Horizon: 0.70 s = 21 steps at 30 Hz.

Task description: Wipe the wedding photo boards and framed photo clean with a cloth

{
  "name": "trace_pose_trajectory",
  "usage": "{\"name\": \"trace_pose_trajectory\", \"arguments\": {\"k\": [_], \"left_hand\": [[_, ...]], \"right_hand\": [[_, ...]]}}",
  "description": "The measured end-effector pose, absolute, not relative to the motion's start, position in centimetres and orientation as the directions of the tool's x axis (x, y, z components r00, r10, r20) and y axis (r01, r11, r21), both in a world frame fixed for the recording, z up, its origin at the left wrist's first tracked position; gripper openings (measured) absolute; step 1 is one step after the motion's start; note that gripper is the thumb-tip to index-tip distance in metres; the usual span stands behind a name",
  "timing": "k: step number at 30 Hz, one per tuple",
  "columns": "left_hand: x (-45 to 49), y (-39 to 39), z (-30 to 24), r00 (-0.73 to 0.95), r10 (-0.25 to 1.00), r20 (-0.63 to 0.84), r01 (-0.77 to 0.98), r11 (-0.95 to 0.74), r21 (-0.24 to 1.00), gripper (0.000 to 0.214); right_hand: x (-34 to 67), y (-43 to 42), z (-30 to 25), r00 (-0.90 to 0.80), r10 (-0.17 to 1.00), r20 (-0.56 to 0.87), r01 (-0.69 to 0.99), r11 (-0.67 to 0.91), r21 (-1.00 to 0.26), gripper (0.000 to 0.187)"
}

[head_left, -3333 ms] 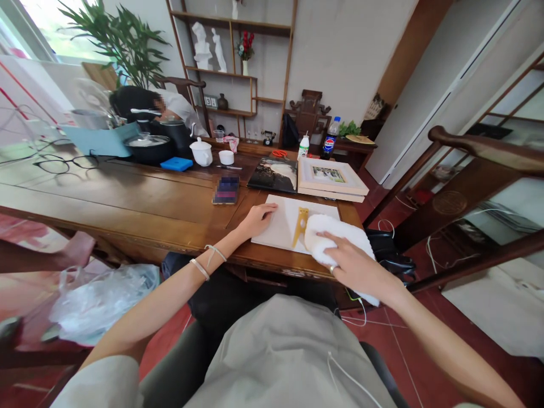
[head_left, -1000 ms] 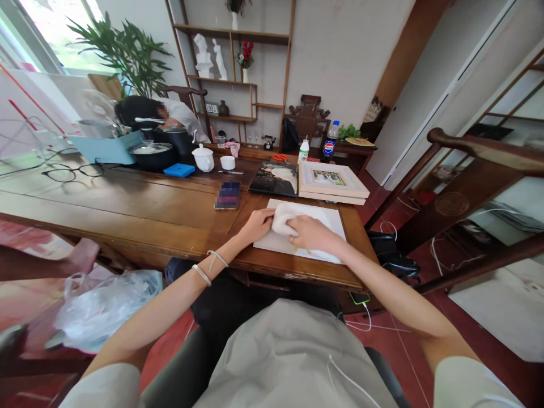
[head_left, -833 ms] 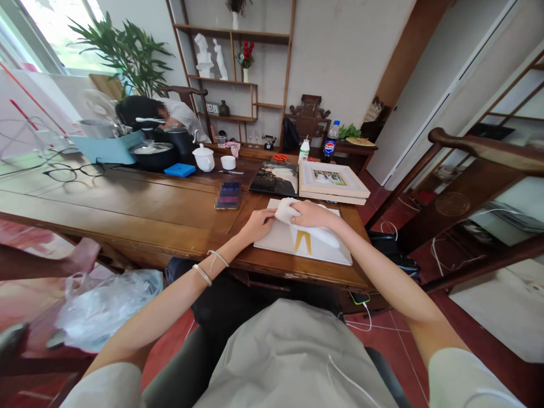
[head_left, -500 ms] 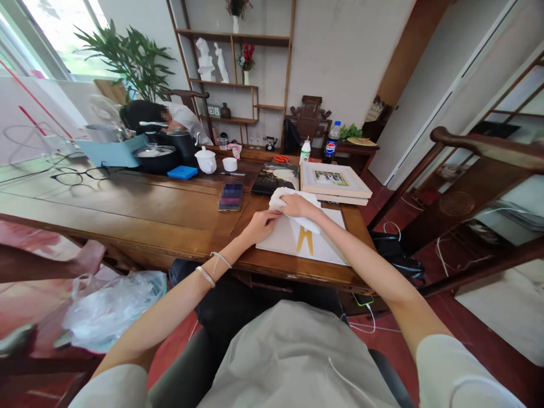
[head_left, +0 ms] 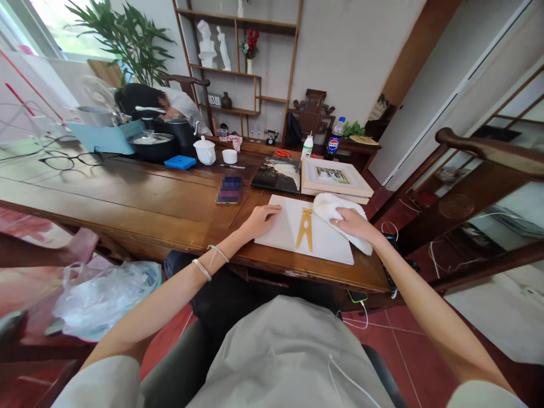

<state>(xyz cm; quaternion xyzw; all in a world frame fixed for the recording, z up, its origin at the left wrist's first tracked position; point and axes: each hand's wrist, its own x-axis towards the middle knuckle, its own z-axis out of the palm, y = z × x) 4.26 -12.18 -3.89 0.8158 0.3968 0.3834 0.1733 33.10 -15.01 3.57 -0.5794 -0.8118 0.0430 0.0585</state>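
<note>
A flat white board or album cover (head_left: 283, 233) lies near the table's front edge, with a long-legged, gold-coloured figure (head_left: 305, 229) in its middle. My left hand (head_left: 261, 220) rests on the board's left edge, fingers stretched out and holding nothing. Over at the right side, my right hand (head_left: 353, 222) grips a bunched white towel (head_left: 328, 205), which covers the board's upper right corner and hangs past its right edge. The fingers under the palm are partly hidden by the cloth.
Behind the board lie a dark picture book (head_left: 276, 173) and a stack of white framed pictures (head_left: 335, 177). A phone (head_left: 229, 189) is to the left, near a white lidded cup (head_left: 205, 151) and blue box (head_left: 180, 162). A person leans over across the table. A wooden chair (head_left: 457, 198) stands right.
My right hand has swept the towel from the board's upper left to its right side, uncovering the top of the gold figure. My left hand stays at the left edge.
</note>
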Motion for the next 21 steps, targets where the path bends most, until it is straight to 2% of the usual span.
{"name": "trace_pose_trajectory", "arguments": {"k": [4,8,13,16,21], "left_hand": [[4.2,-12.2,-4.0,0.393,0.78,0.488,0.528,-0.625,0.575,0.036],[4.1,-12.2,-3.9,0.399,0.781,0.481,0.556,-0.623,0.55,0.036],[4.2,-12.5,-3.7,0.402,0.78,0.48,0.554,-0.624,0.551,0.035],[4.2,-12.6,-3.6,0.398,0.789,0.469,0.552,-0.614,0.564,0.035],[4.3,-12.5,-3.6,0.387,0.798,0.462,0.543,-0.602,0.585,0.035]], "right_hand": [[32.7,-20.8,3.7,-0.394,0.919,-0.019,0.918,0.393,-0.061,0.019],[31.7,-26.2,4.7,-0.54,0.839,-0.071,0.84,0.531,-0.111,0.025],[33.0,-24.9,4.5,-0.502,0.86,-0.089,0.86,0.486,-0.154,0.021],[34.2,-20.6,2.9,-0.455,0.89,-0.005,0.885,0.452,-0.113,0.021],[34.3,-16.0,0.1,-0.455,0.866,0.208,0.889,0.456,0.043,0.025]]}}
